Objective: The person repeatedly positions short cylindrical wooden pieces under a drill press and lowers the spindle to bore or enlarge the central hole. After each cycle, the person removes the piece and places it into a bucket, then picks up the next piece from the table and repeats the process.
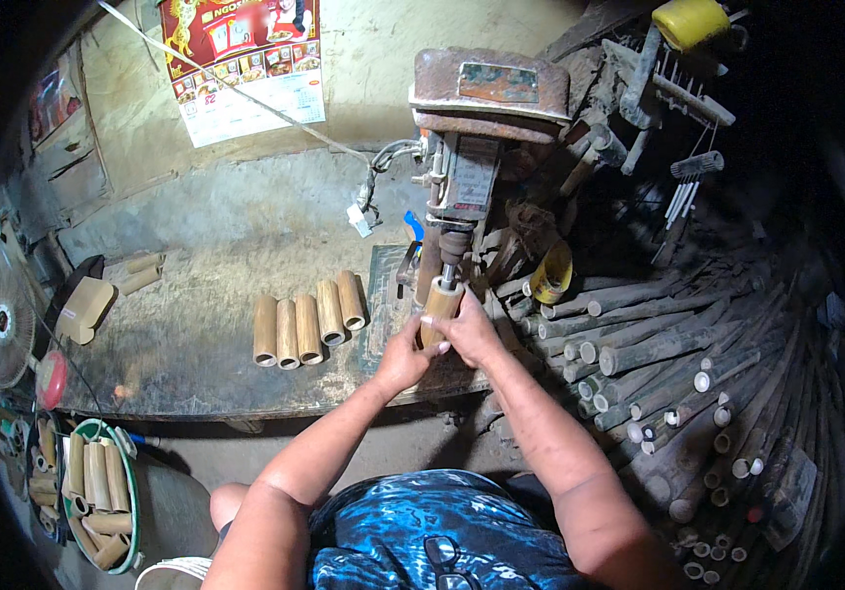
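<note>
A short bamboo tube [439,304] is gripped between my two hands under a drill press [472,167]. The metal bit [448,276] meets the tube's upper open end; how deep it sits inside is hidden. My left hand [405,356] wraps the tube's lower left side, fingers closed. My right hand [471,330] closes round its right side, with some fingers hidden behind it. To the left, a row of several cut bamboo tubes [308,326] lies on the wooden workbench [186,344], their open ends toward me.
A green-rimmed bin [134,472] full of bamboo pieces stands at the lower left, below a fan [4,317]. Long bamboo poles [659,344] are piled at the right, beside a yellow container [551,274]. A cardboard piece [86,310] lies at the bench's left end.
</note>
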Demonstrator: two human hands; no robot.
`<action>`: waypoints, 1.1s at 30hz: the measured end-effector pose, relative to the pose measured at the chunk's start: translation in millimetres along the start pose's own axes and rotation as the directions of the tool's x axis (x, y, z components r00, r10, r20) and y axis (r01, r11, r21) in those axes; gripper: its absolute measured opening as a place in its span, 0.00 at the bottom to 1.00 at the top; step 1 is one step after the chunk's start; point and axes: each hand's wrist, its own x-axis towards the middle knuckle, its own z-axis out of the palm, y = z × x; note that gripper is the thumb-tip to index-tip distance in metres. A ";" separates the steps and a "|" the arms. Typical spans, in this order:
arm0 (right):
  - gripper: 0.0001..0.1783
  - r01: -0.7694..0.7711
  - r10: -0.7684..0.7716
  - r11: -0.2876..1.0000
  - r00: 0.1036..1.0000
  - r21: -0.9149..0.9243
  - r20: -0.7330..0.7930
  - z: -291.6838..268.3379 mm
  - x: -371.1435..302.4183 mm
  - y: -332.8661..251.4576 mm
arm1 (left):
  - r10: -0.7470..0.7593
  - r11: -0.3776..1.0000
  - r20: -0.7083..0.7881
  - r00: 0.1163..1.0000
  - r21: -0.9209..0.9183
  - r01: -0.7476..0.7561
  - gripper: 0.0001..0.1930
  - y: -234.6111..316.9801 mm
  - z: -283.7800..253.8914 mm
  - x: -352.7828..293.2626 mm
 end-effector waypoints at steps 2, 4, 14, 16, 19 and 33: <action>0.33 0.053 -0.051 0.998 0.998 -0.045 0.034 -7.7 9.0 -14.9 | 0.041 0.999 -0.042 0.998 -0.010 -0.042 0.33 13.7 -1.2 8.4; 0.33 0.071 -0.064 0.987 0.997 -0.142 0.050 -11.4 10.7 -22.3 | 0.098 0.995 -0.107 0.989 0.018 -0.097 0.35 22.1 -0.8 12.3; 0.28 0.002 -0.005 1.000 0.974 0.013 0.227 -21.3 12.0 -15.9 | 0.005 1.000 -0.090 0.996 0.001 -0.005 0.38 23.0 3.6 -4.2; 0.27 0.066 -0.056 0.997 0.976 -0.043 0.210 -25.3 8.7 -13.7 | 0.018 0.999 -0.046 0.999 0.045 -0.016 0.38 25.4 3.3 -3.5; 0.30 0.045 -0.043 0.999 0.983 -0.005 0.177 -19.7 3.8 -5.1 | 0.076 0.995 -0.031 0.997 0.070 -0.073 0.38 22.1 -1.9 -4.1; 0.29 0.000 0.006 1.000 0.917 -0.014 0.399 -26.5 41.8 -12.3 | 0.100 0.990 -0.039 0.994 0.099 -0.096 0.38 27.0 -17.9 20.3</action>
